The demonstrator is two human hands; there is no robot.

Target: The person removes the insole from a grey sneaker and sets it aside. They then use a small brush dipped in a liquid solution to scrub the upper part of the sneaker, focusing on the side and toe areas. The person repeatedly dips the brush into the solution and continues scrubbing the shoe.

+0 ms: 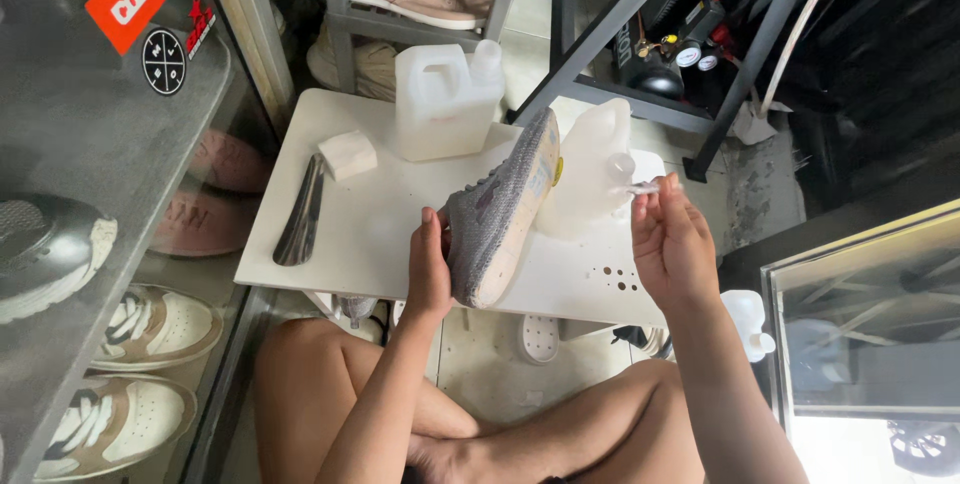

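Head view: left hand (428, 274) grips a grey knit sneaker (500, 206) by its heel end, tilted up on edge above the white surface (350, 234), pale sole turned toward the right hand (672, 244). That hand pinches a small clear tool, perhaps a brush (640, 187), its tip level with the shoe's toe but apart from it. By my judgement the shoe is being cleaned, and the coming move calls for steadying the shoe while the tool meets it. Just behind the shoe stands a translucent jug (590, 169), close enough to be knocked. Farther back are a white jerrycan (445, 99), a white block (347, 154) and a dark shoehorn-like piece (300, 214).
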